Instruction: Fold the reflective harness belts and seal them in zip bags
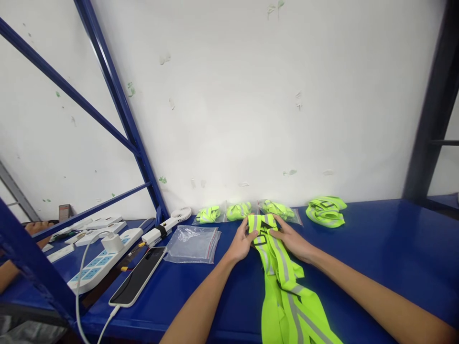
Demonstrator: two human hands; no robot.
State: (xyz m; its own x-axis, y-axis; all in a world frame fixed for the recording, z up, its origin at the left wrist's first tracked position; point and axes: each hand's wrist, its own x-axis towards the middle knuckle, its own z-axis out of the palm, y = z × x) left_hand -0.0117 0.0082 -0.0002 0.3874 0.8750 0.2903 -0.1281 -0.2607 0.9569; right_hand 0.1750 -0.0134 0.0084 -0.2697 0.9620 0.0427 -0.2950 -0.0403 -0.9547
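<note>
Neon reflective vest (283, 286) trails down the blue counter (376, 248), its far end clamped in each grip, left hand (243, 243) and right hand (292, 241), apparently mid-fold, just short of 3 bagged vests (239, 210).

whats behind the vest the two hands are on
Behind the vest, along the wall, lie three bagged vests and one loose folded vest. The vest's top end and the right hand cover part of the nearest bag.

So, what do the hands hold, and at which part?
Left hand and right hand pinch the far folded end of the neon-yellow fabric vest with grey stripes.
</note>
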